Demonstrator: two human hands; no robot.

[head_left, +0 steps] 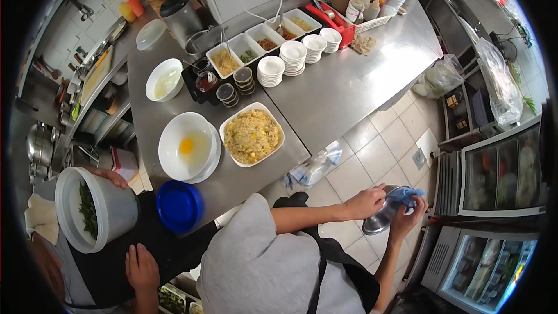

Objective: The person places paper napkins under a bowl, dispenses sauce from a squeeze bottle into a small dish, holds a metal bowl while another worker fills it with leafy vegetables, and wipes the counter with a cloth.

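Off to the right, above the tiled floor, my left hand grips the rim of a shiny metal bowl. My right hand closes on a blue cloth, which lies against the bowl's far rim. The bowl is tilted, and my hands partly cover it. Nearer the middle, on the steel counter, stand a square white dish of fried rice and a white bowl with a raw egg inside.
At left a co-worker's hand holds a white tub containing greens; their other hand is over their apron. A blue lid sits near the counter edge. Stacked white dishes and topping trays line the back. Glass-door fridges stand right.
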